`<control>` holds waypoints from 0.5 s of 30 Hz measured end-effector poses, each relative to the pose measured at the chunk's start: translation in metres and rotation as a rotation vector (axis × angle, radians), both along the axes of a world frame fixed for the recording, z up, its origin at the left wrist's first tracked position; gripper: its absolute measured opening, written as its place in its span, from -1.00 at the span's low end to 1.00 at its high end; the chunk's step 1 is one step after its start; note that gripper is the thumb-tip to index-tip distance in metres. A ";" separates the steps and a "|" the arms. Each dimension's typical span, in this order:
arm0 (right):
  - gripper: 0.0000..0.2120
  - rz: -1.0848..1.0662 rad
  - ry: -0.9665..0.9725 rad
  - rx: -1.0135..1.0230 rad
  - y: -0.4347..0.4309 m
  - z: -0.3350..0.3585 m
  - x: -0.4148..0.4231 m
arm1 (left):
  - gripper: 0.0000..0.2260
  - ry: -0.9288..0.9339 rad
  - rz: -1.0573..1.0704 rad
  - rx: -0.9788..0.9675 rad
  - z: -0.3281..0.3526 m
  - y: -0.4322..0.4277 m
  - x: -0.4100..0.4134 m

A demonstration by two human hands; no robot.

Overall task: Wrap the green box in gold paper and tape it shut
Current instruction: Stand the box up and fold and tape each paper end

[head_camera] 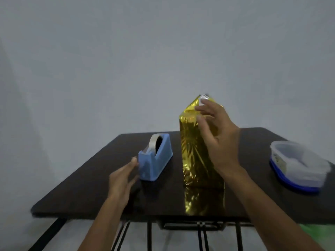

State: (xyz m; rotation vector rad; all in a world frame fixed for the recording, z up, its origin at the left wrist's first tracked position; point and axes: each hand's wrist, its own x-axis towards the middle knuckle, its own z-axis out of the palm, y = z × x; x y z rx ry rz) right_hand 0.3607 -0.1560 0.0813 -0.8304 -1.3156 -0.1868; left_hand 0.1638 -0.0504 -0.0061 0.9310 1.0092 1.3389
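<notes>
So: box point(196, 165) stands upright on its end, approx. mid-desk, a bit R of centre, fully covered in gold paper point(188, 142), no green showing. Paper is creased down the sides; top is folded up to a peak w/ a small pale patch at the tip, can't tell if tape or the paper's underside.

R hand point(219, 134) is up at the box's top: fingers spread apart, lightly bent, tips pressing the paper by the top fold, not wrapped round it. L hand point(123, 176) is low, fingers straight and close together, tips touching the near end of the blue tape dispenser point(155, 158), holding nothing.

Dispenser sits just L of the box, narrow gap btwn them, angled away; tape roll point(154, 142) stands in its slot.

Lidded clear plastic container point(299, 163) w/ blue base sits well apart to the R, close to the desk's R edge.

Desk point(81, 187) is dark and glossy, gold reflection runs from the box's foot to the near edge. Open surface L of the dispenser, in front of it, and btwn box and container. Far edge is just behind the box; plain pale wall point(126, 51) beyond.
</notes>
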 end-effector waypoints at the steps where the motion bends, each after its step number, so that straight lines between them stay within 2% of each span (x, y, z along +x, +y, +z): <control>1: -0.56 -0.026 0.033 -0.021 -0.005 0.007 0.017 | -0.91 -0.033 -0.030 0.063 0.015 -0.007 0.002; 4: 0.00 0.048 0.192 -0.345 -0.001 0.013 0.054 | -0.78 -0.056 -0.234 0.279 0.079 -0.020 0.023; 6: 0.20 0.182 0.244 -0.549 0.010 0.009 0.066 | -0.67 0.050 -0.406 0.404 0.123 -0.020 0.047; 8: 0.22 0.301 0.264 -0.625 0.020 0.006 0.072 | -0.70 0.226 -0.543 0.484 0.157 -0.017 0.077; 11: 0.16 0.352 0.334 -0.592 0.033 -0.001 0.075 | -0.75 0.476 -0.642 0.500 0.177 -0.006 0.112; 15: 0.14 0.330 0.366 -0.519 0.038 -0.012 0.077 | -0.77 0.595 -0.662 0.488 0.179 0.002 0.136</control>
